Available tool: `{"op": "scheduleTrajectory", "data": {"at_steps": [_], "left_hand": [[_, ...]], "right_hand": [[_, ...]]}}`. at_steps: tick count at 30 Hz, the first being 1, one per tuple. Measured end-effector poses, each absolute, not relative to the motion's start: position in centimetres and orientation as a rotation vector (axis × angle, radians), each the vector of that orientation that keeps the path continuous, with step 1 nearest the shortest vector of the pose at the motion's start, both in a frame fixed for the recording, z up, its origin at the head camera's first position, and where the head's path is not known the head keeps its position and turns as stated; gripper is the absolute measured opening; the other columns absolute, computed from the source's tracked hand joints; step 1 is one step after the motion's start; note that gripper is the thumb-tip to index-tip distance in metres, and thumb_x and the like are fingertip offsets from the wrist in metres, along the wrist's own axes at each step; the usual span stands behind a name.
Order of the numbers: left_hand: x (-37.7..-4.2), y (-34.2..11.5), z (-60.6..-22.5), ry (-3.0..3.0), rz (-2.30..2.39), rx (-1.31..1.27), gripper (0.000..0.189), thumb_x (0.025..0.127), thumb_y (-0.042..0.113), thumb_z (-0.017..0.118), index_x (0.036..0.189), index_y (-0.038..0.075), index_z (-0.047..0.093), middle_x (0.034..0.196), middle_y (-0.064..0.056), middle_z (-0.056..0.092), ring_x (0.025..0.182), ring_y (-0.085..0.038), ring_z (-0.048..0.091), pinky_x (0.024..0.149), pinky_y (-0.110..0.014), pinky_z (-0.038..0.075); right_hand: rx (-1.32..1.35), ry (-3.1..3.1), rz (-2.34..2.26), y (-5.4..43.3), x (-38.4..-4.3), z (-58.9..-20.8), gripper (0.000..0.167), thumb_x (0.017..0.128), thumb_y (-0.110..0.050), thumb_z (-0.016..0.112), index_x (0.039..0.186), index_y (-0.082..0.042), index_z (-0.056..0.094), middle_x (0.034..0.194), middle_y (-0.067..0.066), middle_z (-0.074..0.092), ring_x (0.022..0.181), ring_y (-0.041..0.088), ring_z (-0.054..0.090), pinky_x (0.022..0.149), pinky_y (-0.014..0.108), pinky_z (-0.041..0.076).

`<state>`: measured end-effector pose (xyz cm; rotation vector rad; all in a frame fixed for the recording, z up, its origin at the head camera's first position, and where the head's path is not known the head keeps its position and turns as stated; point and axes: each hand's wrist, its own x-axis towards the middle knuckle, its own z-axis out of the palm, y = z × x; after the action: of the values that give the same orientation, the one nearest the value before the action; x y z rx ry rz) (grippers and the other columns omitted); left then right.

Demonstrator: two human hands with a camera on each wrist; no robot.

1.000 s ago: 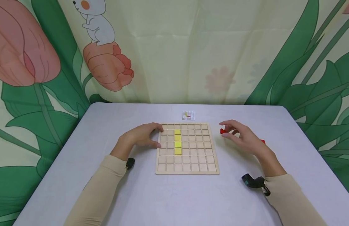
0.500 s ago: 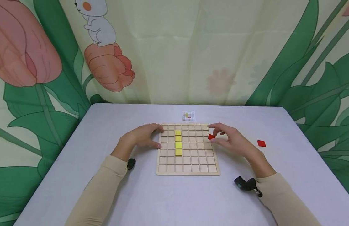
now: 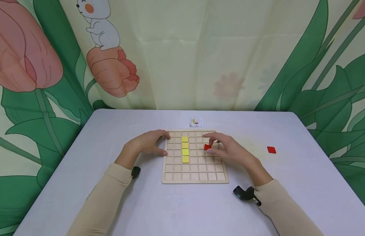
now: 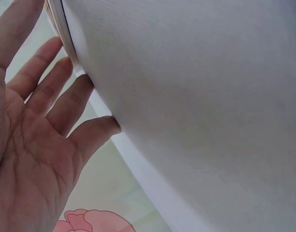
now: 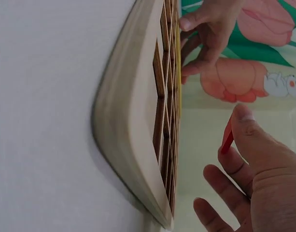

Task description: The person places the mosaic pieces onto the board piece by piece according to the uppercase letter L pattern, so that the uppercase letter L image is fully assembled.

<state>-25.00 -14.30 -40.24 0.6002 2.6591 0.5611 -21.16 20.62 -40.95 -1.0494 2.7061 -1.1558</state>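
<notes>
A square wooden grid board lies flat on the table, with a column of several yellow square tiles in its cells left of the middle. My left hand rests at the board's left edge, thumb and fingers spread along it; the left wrist view shows the fingers loosely extended beside the edge. Over the right half of the board, my right hand pinches a red tile between thumb and fingertip. In the right wrist view that red tile is held tilted above the grid, the other fingers loosely curled.
A second red tile lies on the white table to the right of the board. Behind the board is a small card printed with a coloured grid pattern. A floral curtain hangs behind the table's far edge.
My right hand has carried the red tile leftward from beside the board to over its right half, uncovering the other red tile on the table. My left hand stays at the board's edge.
</notes>
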Motion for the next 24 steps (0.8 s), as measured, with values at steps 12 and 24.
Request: {"op": "scheduleTrajectory", "data": {"at_steps": [12, 24], "left_hand": [[-25.2, -14.4, -40.4, 2.66, 0.555, 0.585, 0.07, 0.08, 0.038, 0.09, 0.138, 0.019, 0.057, 0.159, -0.006, 0.045, 0.151, -0.026, 0.036, 0.124, -0.045, 0.031], [-25.1, -14.4, -40.3, 2.65, 0.574, 0.608, 0.068, 0.081, 0.038, 0.089, 0.138, 0.019, 0.057, 0.158, -0.006, 0.046, 0.151, -0.026, 0.036, 0.124, -0.046, 0.031]], "right_hand": [[-1.124, 2.643, -1.125, 18.3, -21.4, -41.2, 0.057, 0.091, -0.02, 0.08, 0.144, -0.013, 0.057, 0.103, -0.007, 0.063, 0.106, 0.015, 0.057, 0.096, 0.047, 0.052], [-1.139, 2.655, -0.977, 16.5, -21.1, -41.4, 0.058, 0.09, -0.025, 0.082, 0.142, -0.013, 0.059, 0.105, -0.005, 0.062, 0.103, 0.019, 0.057, 0.095, 0.041, 0.051]]}}
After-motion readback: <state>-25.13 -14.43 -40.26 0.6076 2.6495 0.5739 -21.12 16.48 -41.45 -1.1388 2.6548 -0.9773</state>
